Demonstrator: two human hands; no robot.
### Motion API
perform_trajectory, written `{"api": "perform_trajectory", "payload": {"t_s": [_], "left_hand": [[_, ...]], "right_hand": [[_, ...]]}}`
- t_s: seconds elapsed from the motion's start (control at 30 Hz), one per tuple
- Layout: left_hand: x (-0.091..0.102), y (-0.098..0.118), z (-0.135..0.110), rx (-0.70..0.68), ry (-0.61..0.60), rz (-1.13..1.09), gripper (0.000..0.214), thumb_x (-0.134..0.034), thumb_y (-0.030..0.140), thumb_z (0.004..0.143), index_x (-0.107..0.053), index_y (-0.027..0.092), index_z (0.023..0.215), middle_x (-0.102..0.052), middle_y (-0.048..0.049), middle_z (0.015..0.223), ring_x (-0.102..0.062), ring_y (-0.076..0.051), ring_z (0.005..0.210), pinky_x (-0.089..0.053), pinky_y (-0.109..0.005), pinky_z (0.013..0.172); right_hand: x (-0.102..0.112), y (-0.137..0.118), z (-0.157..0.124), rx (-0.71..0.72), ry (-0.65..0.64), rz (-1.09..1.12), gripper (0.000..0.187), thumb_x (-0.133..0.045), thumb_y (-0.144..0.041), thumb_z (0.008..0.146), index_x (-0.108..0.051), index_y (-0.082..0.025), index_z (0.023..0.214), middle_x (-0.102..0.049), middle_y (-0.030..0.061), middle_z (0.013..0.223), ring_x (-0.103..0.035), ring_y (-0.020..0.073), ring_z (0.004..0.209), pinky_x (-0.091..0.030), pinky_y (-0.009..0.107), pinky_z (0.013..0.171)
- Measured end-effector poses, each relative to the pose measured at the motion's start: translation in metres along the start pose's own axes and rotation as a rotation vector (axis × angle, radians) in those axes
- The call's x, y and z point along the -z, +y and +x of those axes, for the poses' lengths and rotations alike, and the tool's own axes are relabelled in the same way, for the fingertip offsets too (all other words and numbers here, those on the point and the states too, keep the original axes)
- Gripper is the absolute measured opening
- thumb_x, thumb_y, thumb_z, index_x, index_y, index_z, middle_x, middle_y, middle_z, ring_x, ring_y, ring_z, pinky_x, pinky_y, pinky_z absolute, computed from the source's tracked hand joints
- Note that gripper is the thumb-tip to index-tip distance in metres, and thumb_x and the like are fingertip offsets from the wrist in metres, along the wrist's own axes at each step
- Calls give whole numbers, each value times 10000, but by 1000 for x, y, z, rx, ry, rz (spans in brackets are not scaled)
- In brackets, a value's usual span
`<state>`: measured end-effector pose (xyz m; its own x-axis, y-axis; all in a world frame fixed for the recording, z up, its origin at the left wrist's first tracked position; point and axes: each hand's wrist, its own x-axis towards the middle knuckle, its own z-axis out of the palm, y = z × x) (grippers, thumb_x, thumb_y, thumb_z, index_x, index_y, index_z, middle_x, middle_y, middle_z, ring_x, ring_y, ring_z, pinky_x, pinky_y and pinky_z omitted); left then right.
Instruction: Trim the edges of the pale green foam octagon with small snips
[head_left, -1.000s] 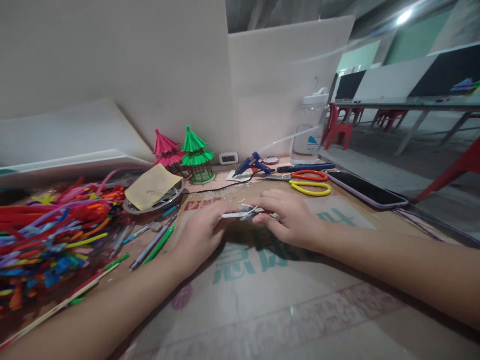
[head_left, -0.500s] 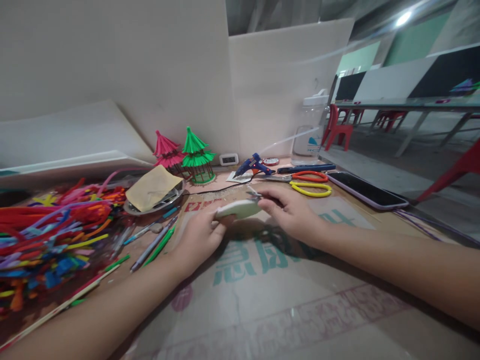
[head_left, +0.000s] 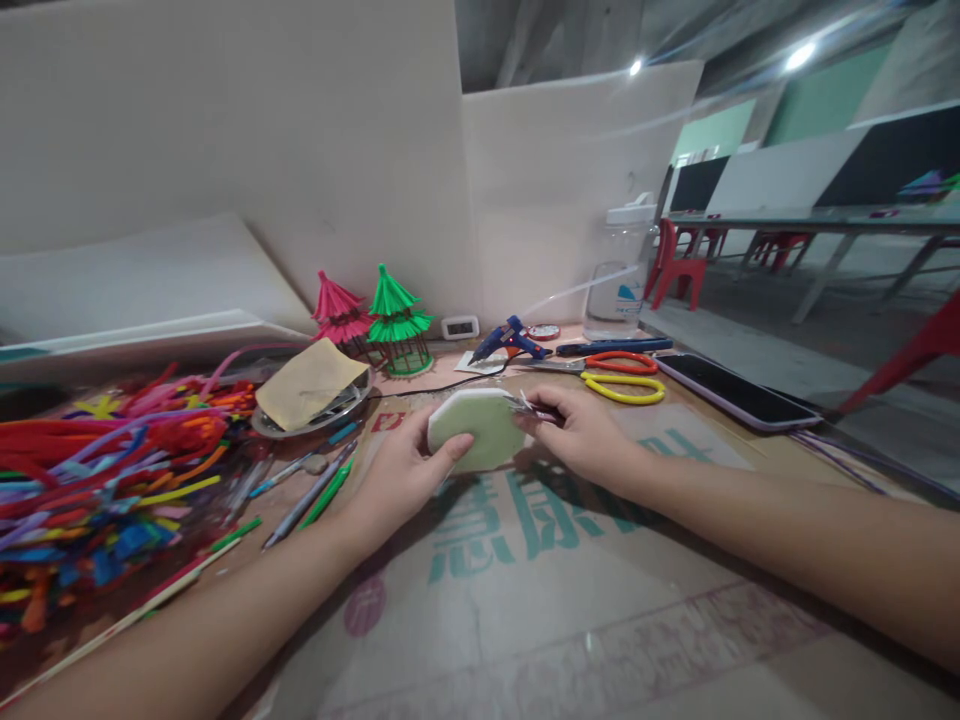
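Observation:
My left hand [head_left: 409, 470] is closed on a pale green, many-sided disc [head_left: 487, 428] with a white rim. Its thumb presses on the green face, which is tilted up towards me. At the disc's right edge my right hand [head_left: 574, 425] pinches a small metal tool [head_left: 525, 406], mostly covered by the fingers, so its kind is unclear. The tool's tip meets the rim, with a thin white sliver beside it. Both hands are above a cardboard sheet [head_left: 480, 620] with green and red print.
Pipe cleaners [head_left: 112, 480] heap at left, near pens [head_left: 309, 495] and a dish [head_left: 281, 428]. Two small pavilion models [head_left: 401, 320], a blue glue gun [head_left: 514, 338] and a bottle [head_left: 619, 285] stand behind. Scissors [head_left: 622, 388] and a phone [head_left: 739, 390] lie at right.
The disc has tipped up, from nearly edge-on to showing its green face, with the left thumb now on it. The metal tool stays at its right edge. The view has shifted slightly.

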<state>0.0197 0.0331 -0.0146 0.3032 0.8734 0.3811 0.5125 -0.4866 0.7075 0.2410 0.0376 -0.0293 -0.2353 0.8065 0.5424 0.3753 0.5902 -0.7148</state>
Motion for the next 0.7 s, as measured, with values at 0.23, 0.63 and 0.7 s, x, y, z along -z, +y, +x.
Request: {"api": "perform_trajectory", "payload": {"t_s": [0.23,0.63,0.7], "left_hand": [[0,-9,-2,-64,20,-10,196,-562,275,875,-658,185,1020,-715,-39,972,-659,-197,880,-519,-293,781],[1,-21,-3,-206,59,83,224,-578,291,908,-686,227,1094,-710,-57,1070,-661,-223,1007,-508,-368,919],[2,-21,-3,-220,64,97,219,-577,279,906,-686,229,1089,-714,-55,1060,-664,-220,1000,-509,-368,920]], "right_hand": [[11,-3,-2,209,66,-184,278,-472,-383,953,-629,-175,1050,-682,81,926,-622,210,814,-486,330,709],[14,-2,-2,424,13,-370,229,-484,-319,971,-645,-161,1007,-668,75,855,-588,198,813,-439,316,732],[15,-4,-2,429,6,-382,237,-481,-320,974,-649,-155,1004,-656,72,833,-579,194,797,-428,308,717]]}}
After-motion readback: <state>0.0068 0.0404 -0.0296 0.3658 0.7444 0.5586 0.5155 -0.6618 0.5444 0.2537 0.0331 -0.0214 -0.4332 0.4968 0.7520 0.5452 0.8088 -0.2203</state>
